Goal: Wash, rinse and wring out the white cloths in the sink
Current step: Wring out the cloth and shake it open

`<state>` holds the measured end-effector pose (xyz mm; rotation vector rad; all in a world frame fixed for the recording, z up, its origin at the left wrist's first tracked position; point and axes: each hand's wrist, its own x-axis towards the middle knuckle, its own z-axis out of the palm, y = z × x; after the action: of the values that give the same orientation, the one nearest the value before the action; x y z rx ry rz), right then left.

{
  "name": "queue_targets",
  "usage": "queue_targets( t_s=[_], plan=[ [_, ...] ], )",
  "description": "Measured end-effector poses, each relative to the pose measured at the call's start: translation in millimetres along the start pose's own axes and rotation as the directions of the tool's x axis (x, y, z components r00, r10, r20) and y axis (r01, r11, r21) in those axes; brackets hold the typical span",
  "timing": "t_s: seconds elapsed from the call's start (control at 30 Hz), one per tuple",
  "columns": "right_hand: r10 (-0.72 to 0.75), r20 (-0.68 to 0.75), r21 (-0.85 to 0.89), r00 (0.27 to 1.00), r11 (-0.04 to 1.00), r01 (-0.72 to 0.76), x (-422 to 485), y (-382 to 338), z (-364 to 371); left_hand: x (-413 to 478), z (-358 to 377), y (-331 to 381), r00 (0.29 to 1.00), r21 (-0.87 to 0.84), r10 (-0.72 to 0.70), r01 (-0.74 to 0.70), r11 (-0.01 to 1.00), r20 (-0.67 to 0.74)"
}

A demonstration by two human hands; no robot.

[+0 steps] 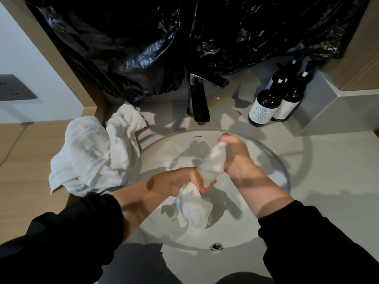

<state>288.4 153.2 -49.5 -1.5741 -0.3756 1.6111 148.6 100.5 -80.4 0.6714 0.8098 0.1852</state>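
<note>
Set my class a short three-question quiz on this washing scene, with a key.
1. True or false: the left hand and right hand both grip one twisted cloth over the sink.
2. The pile of cloths lies: A in both hands; B on the counter, left of the sink; C on the floor.
3. Fill in: the bottles stand ___ of the tap.
Key: 1 true; 2 B; 3 right.

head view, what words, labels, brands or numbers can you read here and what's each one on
"FAENZA", as best it reads: small dark brand mark on the far inner wall of the sink.
Unreadable: lines of fine print on the white label of the front bottle, too small.
Unreadable: the white label of the bottle behind it, print not legible.
No text on the white cloth.
</note>
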Motion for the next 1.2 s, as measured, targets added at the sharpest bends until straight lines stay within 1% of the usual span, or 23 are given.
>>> queue_targets(
  t_s=[0.13, 0.2, 0.27, 0.33, 0.4, 0.43, 0.47, 0.57, 0.6, 0.67, 0.7, 0.77, 0.83, 0.87, 0.9, 0.93, 0.97, 1.0, 1.03, 1.07, 1.1, 1.13, 1.2],
  plan=[
    [-0.004, 0.053, 0.044, 0.999, 0.999, 0.002, -2, 2, 2, -8, 5, 4, 0.998, 0.021, -0.002, 0.0, 1.0, 0.071],
    [0.017, 0.073, -0.001, 0.997, 1.0, -0.017, -8, 2, 4, -12, 5, 4, 0.997, 0.038, 0.007, -0.011, 0.999, 0.082],
    [0.012, 0.098, -0.051, 0.995, 0.999, -0.007, -7, 3, -1, -15, 6, 4, 0.999, 0.064, 0.035, -0.037, 0.997, 0.037],
    [-0.001, 0.215, -0.083, 0.977, 0.996, 0.019, -5, 2, -11, -18, 8, 0, 0.993, 0.03, 0.079, -0.077, 0.997, -0.088],
    [0.016, 0.388, -0.009, 0.921, 1.0, -0.014, 2, 4, -26, -24, 12, -6, 0.979, -0.094, 0.154, -0.167, 0.981, -0.132],
    [0.048, 0.442, 0.031, 0.896, 0.997, -0.068, 6, 8, -32, -27, 14, -9, 0.971, -0.19, 0.213, -0.231, 0.954, -0.111],
    [0.086, 0.462, 0.003, 0.883, 0.995, -0.099, 10, 16, -36, -28, 15, -14, 0.956, -0.276, 0.278, -0.293, 0.916, -0.092],
    [0.255, 0.539, -0.311, 0.803, 0.946, -0.091, 16, 49, -42, -26, 18, -22, 0.877, -0.473, 0.474, -0.454, 0.755, -0.084],
    [0.342, 0.552, -0.404, 0.76, 0.907, -0.115, 13, 56, -40, -24, 19, -22, 0.85, -0.524, 0.509, -0.498, 0.691, -0.135],
    [0.439, 0.516, -0.454, 0.736, 0.869, -0.2, 8, 66, -38, -23, 19, -21, 0.787, -0.57, 0.54, -0.6, 0.561, -0.297],
    [0.465, 0.527, -0.458, 0.711, 0.861, -0.223, 8, 67, -39, -24, 17, -19, 0.759, -0.581, 0.538, -0.638, 0.505, -0.366],
    [0.458, 0.554, -0.459, 0.695, 0.865, -0.205, 9, 63, -45, -26, 11, -16, 0.731, -0.57, 0.496, -0.679, 0.463, -0.468],
    [0.392, 0.519, -0.561, 0.76, 0.827, -0.043, 5, 57, -54, -29, 8, -11, 0.734, -0.513, 0.447, -0.678, 0.526, -0.511],
    [0.38, 0.544, -0.595, 0.748, 0.804, 0.024, 1, 53, -58, -30, 7, -9, 0.725, -0.45, 0.427, -0.677, 0.582, -0.54],
    [0.388, 0.597, -0.59, 0.702, 0.806, 0.056, -2, 51, -63, -29, 8, -5, 0.713, -0.399, 0.41, -0.675, 0.621, -0.568],
    [0.426, 0.669, -0.575, 0.61, 0.816, 0.06, -7, 47, -67, -26, 9, -1, 0.692, -0.348, 0.385, -0.671, 0.655, -0.611],
    [0.468, 0.704, -0.582, 0.535, 0.811, 0.056, -14, 42, -67, -24, 12, 2, 0.675, -0.31, 0.339, -0.65, 0.694, -0.655],
    [0.497, 0.726, -0.609, 0.476, 0.786, 0.109, -21, 38, -67, -22, 15, 6, 0.671, -0.292, 0.288, -0.613, 0.734, -0.684],
    [0.512, 0.719, -0.651, 0.47, 0.733, 0.198, -28, 35, -66, -20, 18, 8, 0.677, -0.292, 0.249, -0.578, 0.762, -0.692],
    [0.485, 0.685, -0.705, 0.544, 0.631, 0.324, -31, 37, -64, -16, 20, 9, 0.68, -0.29, 0.217, -0.549, 0.784, -0.7],
    [0.404, 0.661, -0.734, 0.632, 0.523, 0.434, -39, 36, -61, -11, 21, 10, 0.676, -0.294, 0.189, -0.532, 0.794, -0.712],
    [0.317, 0.646, -0.749, 0.694, 0.439, 0.496, -42, 37, -58, -8, 24, 11, 0.652, -0.282, 0.16, -0.519, 0.807, -0.741],
    [0.211, 0.613, -0.774, 0.761, 0.352, 0.526, -47, 40, -55, 1, 26, 13, 0.605, -0.301, 0.094, -0.518, 0.801, -0.791]
  ],
)
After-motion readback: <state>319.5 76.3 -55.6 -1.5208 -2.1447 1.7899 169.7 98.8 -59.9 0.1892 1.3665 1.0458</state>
